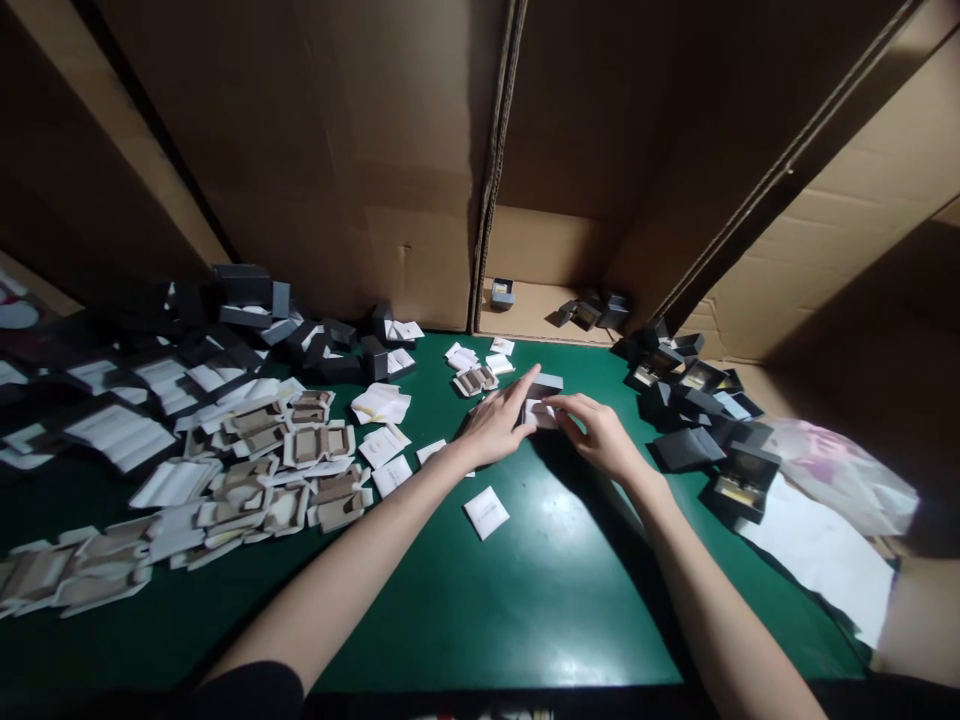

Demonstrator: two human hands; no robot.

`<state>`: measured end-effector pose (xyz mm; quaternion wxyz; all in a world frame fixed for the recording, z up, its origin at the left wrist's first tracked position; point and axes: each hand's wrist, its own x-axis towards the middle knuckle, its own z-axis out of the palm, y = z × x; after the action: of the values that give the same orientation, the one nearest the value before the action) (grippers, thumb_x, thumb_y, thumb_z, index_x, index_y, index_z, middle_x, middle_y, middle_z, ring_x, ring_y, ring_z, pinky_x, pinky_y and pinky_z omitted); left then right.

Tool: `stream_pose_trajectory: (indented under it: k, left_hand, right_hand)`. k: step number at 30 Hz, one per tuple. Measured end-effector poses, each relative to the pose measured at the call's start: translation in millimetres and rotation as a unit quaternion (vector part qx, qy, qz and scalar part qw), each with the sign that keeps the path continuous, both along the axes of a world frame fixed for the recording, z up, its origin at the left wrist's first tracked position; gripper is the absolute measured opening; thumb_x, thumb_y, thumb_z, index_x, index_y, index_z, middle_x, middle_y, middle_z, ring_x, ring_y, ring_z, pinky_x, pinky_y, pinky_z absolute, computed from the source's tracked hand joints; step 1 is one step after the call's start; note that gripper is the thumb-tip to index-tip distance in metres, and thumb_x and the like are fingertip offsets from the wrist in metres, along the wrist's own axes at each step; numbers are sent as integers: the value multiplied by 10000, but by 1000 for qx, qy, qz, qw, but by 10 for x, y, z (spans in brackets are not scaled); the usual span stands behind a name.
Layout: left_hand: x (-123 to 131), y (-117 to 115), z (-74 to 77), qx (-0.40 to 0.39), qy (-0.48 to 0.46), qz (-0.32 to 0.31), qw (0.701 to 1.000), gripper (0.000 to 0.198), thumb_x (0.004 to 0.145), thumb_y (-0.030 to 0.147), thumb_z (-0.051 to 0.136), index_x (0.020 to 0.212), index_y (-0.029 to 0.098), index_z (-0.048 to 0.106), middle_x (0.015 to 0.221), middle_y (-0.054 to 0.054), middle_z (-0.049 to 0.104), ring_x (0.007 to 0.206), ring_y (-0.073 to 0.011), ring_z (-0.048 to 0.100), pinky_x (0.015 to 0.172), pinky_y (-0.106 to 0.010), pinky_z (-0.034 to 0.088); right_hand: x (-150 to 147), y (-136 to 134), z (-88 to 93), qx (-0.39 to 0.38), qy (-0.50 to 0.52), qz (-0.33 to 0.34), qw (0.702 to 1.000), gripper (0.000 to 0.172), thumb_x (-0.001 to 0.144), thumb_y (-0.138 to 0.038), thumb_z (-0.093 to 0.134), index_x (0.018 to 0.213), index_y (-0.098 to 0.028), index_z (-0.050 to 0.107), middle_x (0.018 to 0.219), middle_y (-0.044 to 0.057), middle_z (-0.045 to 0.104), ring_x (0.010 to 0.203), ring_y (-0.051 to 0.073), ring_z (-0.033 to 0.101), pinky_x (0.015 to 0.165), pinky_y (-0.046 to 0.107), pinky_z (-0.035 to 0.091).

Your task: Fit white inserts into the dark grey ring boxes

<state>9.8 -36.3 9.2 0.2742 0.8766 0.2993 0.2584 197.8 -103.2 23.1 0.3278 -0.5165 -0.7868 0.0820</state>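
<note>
Both hands meet at a small dark box (548, 382) with a white piece (541, 413) in its front part, near the middle of the green table. My left hand (497, 420) lies against the box's left side, its fingers stretched out and the thumb apart. From the right, my right hand (598, 432) reaches over with bent fingers, the fingertips at the white piece. Whether these fingertips pinch it is too small to tell. A square white packet (487, 513) lies flat on the table, nearer than the hands.
Dark boxes (244, 285) and unfolded card inserts (259, 430) cover the left side. More open dark boxes (694, 400) are heaped at the right, beside a plastic bag (840, 470) and white paper (817, 550). Cardboard walls (405, 170) stand behind the green table (480, 620).
</note>
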Motion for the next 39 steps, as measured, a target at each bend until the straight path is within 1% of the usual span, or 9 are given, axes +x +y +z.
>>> stream_pose_trajectory:
  k: [2, 4, 9, 13, 18, 21, 24, 29, 39]
  left_hand:
    - [15, -10, -23, 19, 11, 10, 1000, 790, 830, 199, 549, 1483, 262, 109, 1471, -117, 353, 1326, -291, 382, 1061, -470, 353]
    - [27, -11, -44, 36, 9, 20, 999, 773, 815, 199, 540, 1477, 206, 141, 1454, -146, 362, 1331, -297, 363, 1080, -468, 329]
    - [26, 2, -63, 29, -15, 31, 999, 775, 769, 205, 546, 1459, 176, 195, 1401, -156, 411, 1306, -281, 386, 1066, -453, 359]
    - [24, 10, -57, 5, -20, 39, 999, 795, 781, 320, 578, 1461, 167, 196, 1387, -160, 428, 1306, -292, 383, 1043, -465, 385]
    - [40, 11, -50, 13, -12, 46, 999, 795, 765, 272, 568, 1462, 182, 198, 1366, -132, 472, 1240, -275, 468, 1023, -428, 408]
    - [37, 2, -34, 9, 7, 46, 999, 800, 732, 240, 567, 1455, 192, 228, 1324, -129, 518, 1156, -286, 542, 944, -413, 471]
    - [24, -8, -22, 9, 21, 37, 999, 774, 736, 211, 538, 1451, 213, 242, 1242, -119, 582, 1042, -280, 612, 854, -396, 516]
    - [11, -14, -6, -3, -11, 21, 1000, 812, 748, 188, 524, 1470, 200, 152, 1278, -126, 565, 1070, -278, 616, 890, -404, 505]
    - [20, -39, 0, 40, 19, 6, 999, 709, 824, 129, 428, 1470, 214, 148, 1254, -114, 575, 1116, -256, 588, 905, -397, 499]
  right_hand:
    - [1, 12, -50, 16, 16, -32, 999, 262, 925, -218, 389, 1036, -207, 626, 965, 82, 667, 846, 204, 633, 747, 334, 520]
    - [-28, 23, -100, 44, 22, -51, 997, 250, 918, -193, 392, 988, -201, 633, 945, 81, 670, 841, 202, 630, 744, 330, 515]
    - [-142, 55, -154, 96, -7, -38, 995, 250, 910, -124, 395, 970, -194, 627, 931, 69, 671, 826, 201, 577, 739, 340, 493]
    - [-187, 82, -182, 127, -29, -31, 991, 243, 914, -104, 413, 971, -199, 629, 941, 59, 680, 862, 209, 543, 746, 354, 466]
    - [-210, 61, -176, 160, -148, -96, 971, 193, 913, -150, 493, 978, -244, 649, 1060, 12, 688, 948, 257, 525, 788, 433, 392]
    - [-200, 42, -132, 181, -182, -106, 961, 178, 901, -178, 531, 964, -280, 664, 1255, 5, 600, 1059, 284, 521, 876, 499, 371]
    - [-156, 60, -109, 184, -147, -87, 968, 154, 890, -204, 553, 949, -285, 669, 1391, 18, 476, 1222, 302, 459, 976, 543, 361]
    - [-90, 127, -162, 144, -32, 6, 989, 149, 916, -203, 503, 949, -246, 643, 1370, 49, 491, 1288, 247, 432, 1012, 491, 442]
    - [-126, 130, -204, 145, 6, -13, 989, 109, 903, -231, 535, 945, -247, 634, 1355, 69, 502, 1265, 256, 457, 1003, 498, 453]
